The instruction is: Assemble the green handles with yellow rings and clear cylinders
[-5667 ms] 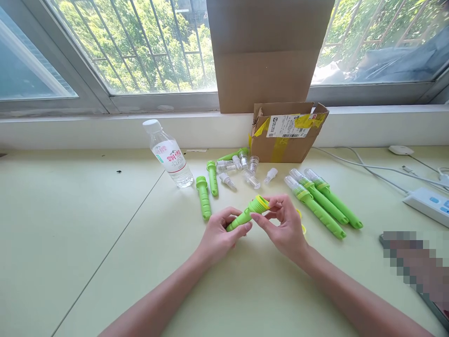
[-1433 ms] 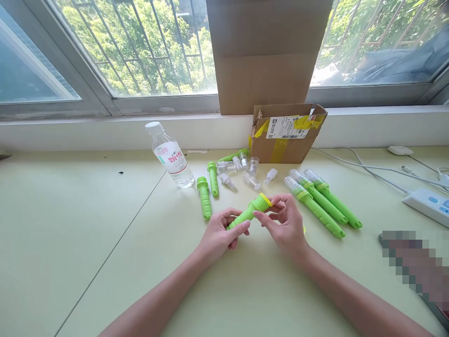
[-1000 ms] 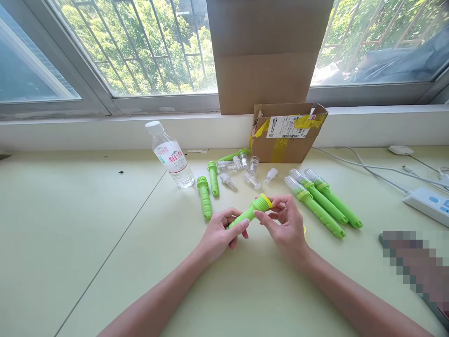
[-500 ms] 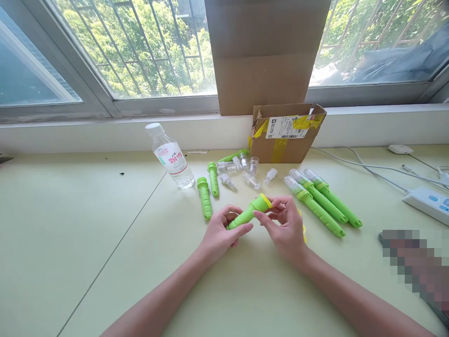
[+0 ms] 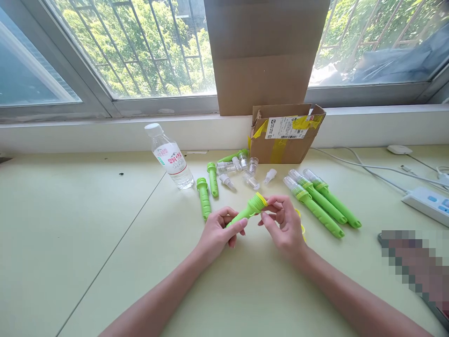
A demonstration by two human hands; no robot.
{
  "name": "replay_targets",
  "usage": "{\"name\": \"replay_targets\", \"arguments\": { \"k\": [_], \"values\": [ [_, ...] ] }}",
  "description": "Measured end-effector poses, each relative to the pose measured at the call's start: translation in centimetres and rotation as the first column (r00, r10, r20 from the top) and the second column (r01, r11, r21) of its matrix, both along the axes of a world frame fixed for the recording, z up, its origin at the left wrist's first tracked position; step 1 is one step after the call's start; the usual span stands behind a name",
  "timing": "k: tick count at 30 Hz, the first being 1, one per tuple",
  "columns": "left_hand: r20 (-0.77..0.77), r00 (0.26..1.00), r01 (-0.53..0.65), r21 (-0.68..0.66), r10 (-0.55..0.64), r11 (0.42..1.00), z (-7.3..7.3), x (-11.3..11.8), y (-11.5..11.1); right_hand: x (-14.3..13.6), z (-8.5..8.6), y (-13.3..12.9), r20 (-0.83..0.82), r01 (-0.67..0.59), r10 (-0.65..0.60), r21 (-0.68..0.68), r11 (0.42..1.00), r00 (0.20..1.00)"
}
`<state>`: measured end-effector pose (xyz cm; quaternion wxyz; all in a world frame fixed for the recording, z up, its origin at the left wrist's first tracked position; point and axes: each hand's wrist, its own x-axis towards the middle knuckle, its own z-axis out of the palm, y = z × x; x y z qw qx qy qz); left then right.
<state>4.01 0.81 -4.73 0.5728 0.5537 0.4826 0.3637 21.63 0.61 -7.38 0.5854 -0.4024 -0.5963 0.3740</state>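
Note:
My left hand [image 5: 218,232] is closed around the lower part of a green ridged plastic handle [image 5: 244,214], which tilts up to the right. On the handle's wide threaded end sits a yellow ring [image 5: 261,199]. The fingertips of my right hand [image 5: 286,229] pinch at the rim of that ring. Partly hidden behind my right hand, more yellow rings [image 5: 303,232] lie on the table. Two loose green handles, one of them nearer [image 5: 204,199] and one farther [image 5: 212,179], lie left of my hands. Beyond them is a pile of small clear and white plastic parts [image 5: 250,180].
Three green sticks with clear caps [image 5: 317,206] lie at the right. A water bottle [image 5: 171,161] stands back left, and an open cardboard box [image 5: 277,150] is against the wall. White cables, a power strip [image 5: 430,203] and a blurred-out phone-like object [image 5: 414,267] are far right.
My right fingers have shifted slightly around the yellow ring, their tips now farther out at its rim. The green handle has tipped a little and moved slightly left with my left hand.

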Motion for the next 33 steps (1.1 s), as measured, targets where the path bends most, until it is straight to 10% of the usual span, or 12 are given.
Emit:
{"name": "replay_targets", "arguments": {
  "k": [33],
  "values": [
    [-0.079,0.993,0.085,0.009,-0.084,0.996,0.2,-0.2,0.0,-0.1,-0.7,0.4,0.127,0.18,-0.192,0.099,0.979,0.973]
  ]
}}
